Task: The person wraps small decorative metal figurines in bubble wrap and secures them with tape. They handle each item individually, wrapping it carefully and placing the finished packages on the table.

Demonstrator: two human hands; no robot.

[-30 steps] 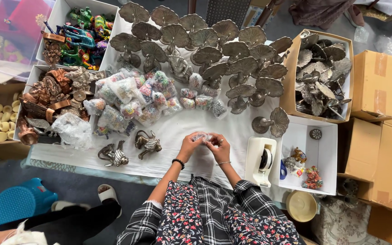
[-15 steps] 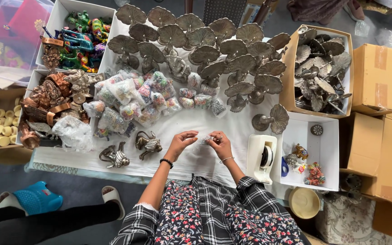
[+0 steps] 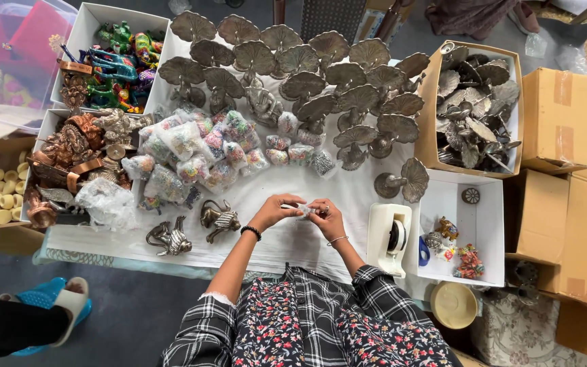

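Note:
My left hand [image 3: 274,210] and my right hand [image 3: 325,216] meet over the white cloth of the table [image 3: 348,197], both pinching a small clear plastic packet [image 3: 305,209] with something small inside. A black band sits on my left wrist, a thin bangle on my right. A pile of small clear bags with coloured pieces [image 3: 205,153] lies just beyond my left hand. Two metal animal figurines [image 3: 220,219] [image 3: 168,238] stand left of it. A white tape dispenser [image 3: 390,236] stands right of my right hand.
Rows of metal leaf-shaped stands [image 3: 307,68] fill the far side. A cardboard box of metal leaves [image 3: 475,112] sits right, a white box with small figurines [image 3: 458,238] below it. Boxes of painted and copper figures [image 3: 107,61] lie left. Another person's sandalled foot [image 3: 56,309] is lower left.
My hands have stayed together on the packet, with my fingers shifting slightly. The other person's foot at lower left has moved.

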